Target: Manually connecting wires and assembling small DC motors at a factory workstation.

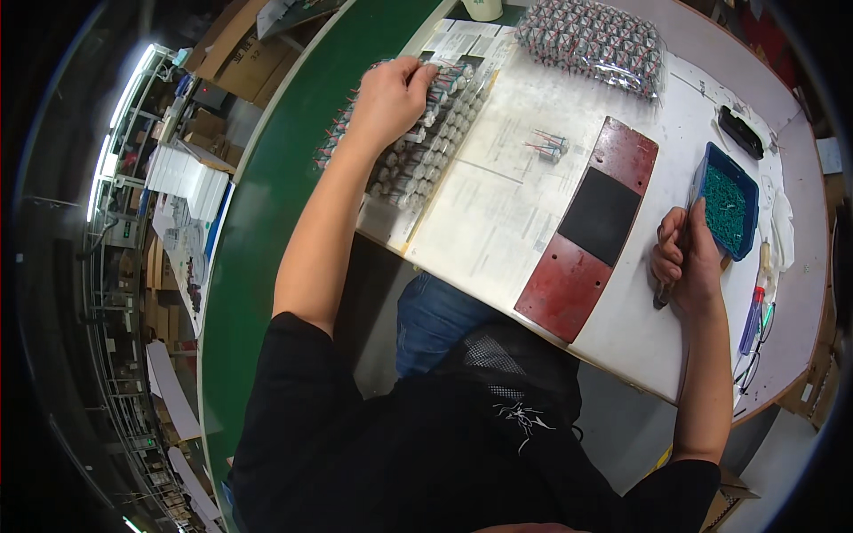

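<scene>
My left hand [389,102] is over a batch of small motor-like parts [409,169], whitish and round with thin red leads, at the table's left side. Its fingers are closed at the batch's far end; what they pinch is hidden. My right hand [691,258] is closed around a slender dark tool [662,295], whose kind I cannot make out. It is beside a blue tray [753,209] full of small green pieces [724,209]. Between my hands, a few loose parts with red leads [548,146] lie on the white table surface.
A clear plastic pack of similar parts [591,44] sits at the back. A red board with a black middle pad [600,218] lies left of my right hand. A black case [740,131] and a purple-handled tool [752,322] lie at right. A green surface [258,222] borders the left.
</scene>
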The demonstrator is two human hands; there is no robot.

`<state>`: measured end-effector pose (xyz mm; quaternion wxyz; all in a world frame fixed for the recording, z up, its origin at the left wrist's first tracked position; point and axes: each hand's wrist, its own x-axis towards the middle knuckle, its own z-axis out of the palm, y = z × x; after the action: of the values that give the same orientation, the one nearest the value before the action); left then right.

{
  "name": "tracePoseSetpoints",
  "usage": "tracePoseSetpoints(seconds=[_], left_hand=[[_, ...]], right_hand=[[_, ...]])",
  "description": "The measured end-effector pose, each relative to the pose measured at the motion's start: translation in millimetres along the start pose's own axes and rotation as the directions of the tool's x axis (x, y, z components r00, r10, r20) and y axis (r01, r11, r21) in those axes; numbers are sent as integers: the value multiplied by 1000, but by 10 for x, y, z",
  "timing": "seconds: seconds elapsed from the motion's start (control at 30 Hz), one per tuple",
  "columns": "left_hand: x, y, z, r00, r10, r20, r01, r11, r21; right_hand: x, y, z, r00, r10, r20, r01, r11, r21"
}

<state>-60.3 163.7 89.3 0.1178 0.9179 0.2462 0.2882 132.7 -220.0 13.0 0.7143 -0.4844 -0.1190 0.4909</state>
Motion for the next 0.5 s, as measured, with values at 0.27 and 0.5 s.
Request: tracePoseSetpoints(seconds=[0.27,0.5], left_hand=[[-22,-68,143,991,-113,75,95,973,212],[99,-494,246,990,106,-93,-94,987,127]], right_hand=[[-23,0,-7,998,24,-63,-22,999,36],[-22,-7,38,997,26,-67,-23,999,45]])
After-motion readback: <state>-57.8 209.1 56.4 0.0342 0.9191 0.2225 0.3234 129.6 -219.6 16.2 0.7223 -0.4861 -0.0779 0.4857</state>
